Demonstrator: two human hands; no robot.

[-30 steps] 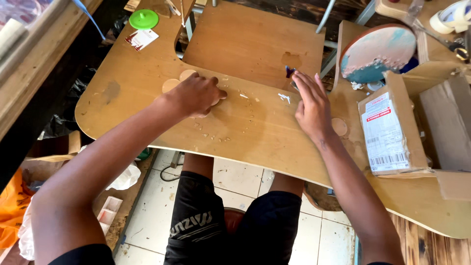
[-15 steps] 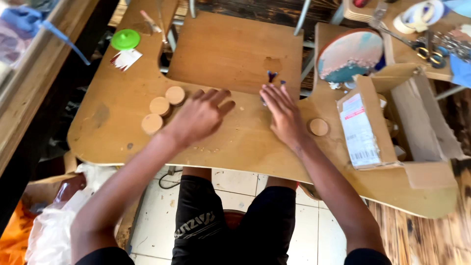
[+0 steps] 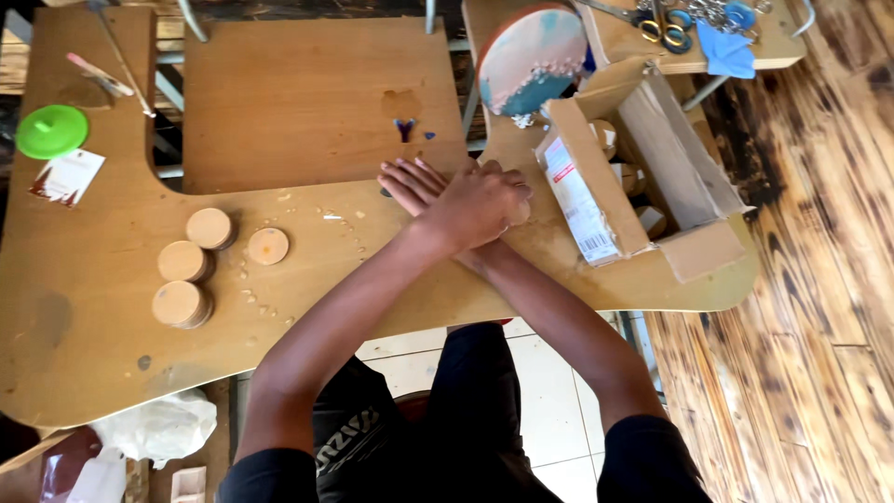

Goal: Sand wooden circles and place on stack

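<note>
Wooden discs [image 3: 207,265], left of crossed hands [image 3: 456,200]

Four round wooden discs lie flat on the worktop [image 3: 112,373] in the left half of the frame, pale tan with smooth faces. Three form a loose column: one disc [image 3: 209,227] uppermost, a second disc [image 3: 182,262] just below and left of it, a third disc [image 3: 179,304] lowest, seemingly resting on another. The fourth disc [image 3: 268,246] lies alone, just right of the column.
</note>
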